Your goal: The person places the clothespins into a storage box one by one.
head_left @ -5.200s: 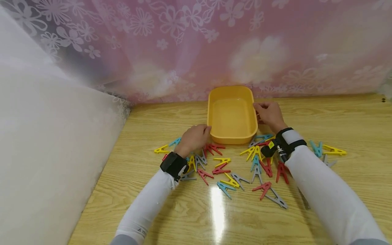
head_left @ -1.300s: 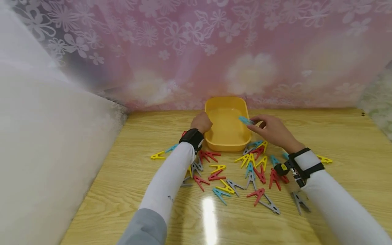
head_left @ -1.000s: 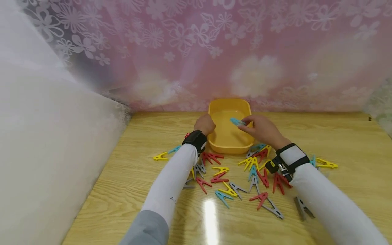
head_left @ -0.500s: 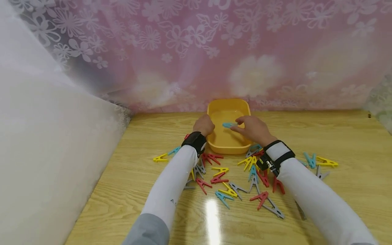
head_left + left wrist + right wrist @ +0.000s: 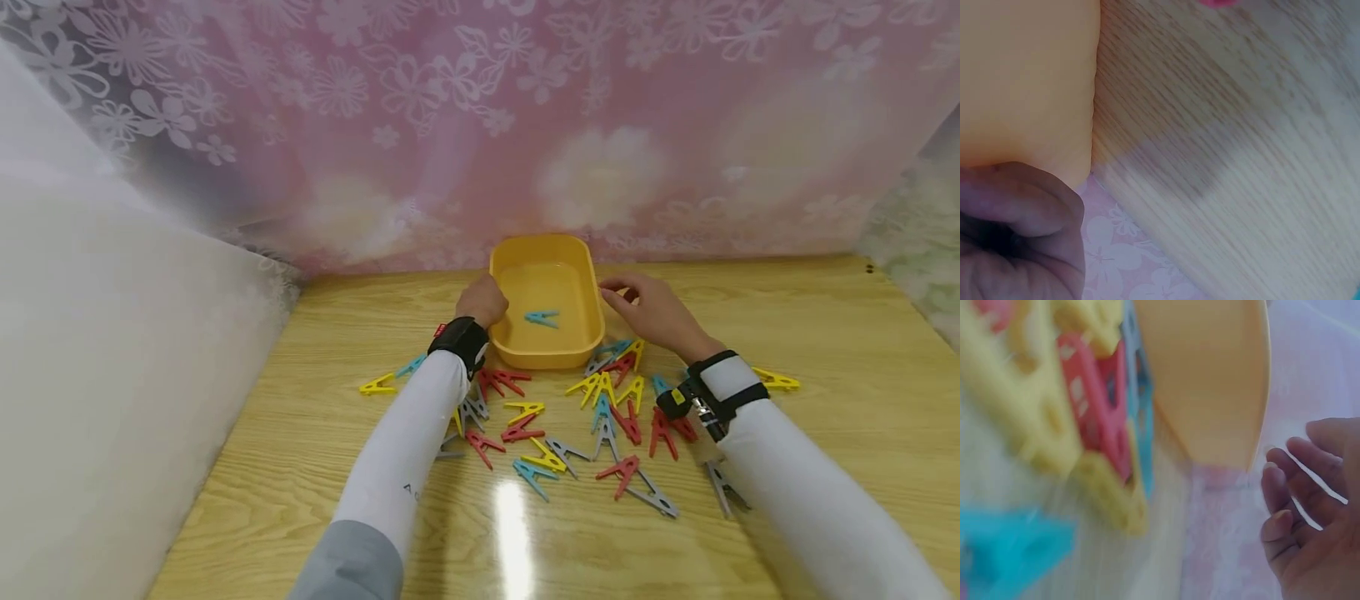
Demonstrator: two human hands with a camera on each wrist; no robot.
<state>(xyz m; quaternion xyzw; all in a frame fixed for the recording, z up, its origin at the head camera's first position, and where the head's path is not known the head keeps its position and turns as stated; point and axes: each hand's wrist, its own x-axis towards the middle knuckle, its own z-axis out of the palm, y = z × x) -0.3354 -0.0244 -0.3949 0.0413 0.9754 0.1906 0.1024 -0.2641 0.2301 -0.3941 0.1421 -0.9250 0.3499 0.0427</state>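
A blue clothespin lies on the floor of the yellow plastic basin, which stands at the back of the table. At the basin's left rim my left hand holds on with curled fingers. The left wrist view shows those bent fingers against the basin's wall. My right hand is just past the right rim, holding nothing. Its fingers are loosely bent and spread in the right wrist view. Below it lies a cluster of clothespins, among them a red clothespin and a yellow clothespin.
Several red, yellow, blue and grey clothespins are scattered over the wooden table before the basin. A grey clothespin lies beside my right forearm. Pink flowered cloth rises behind the table, and a white wall borders it on the left.
The blue clothespin has left my right hand and now lies in the basin. My right hand has drawn back to the right, outside the rim. My left hand stays at the left rim.
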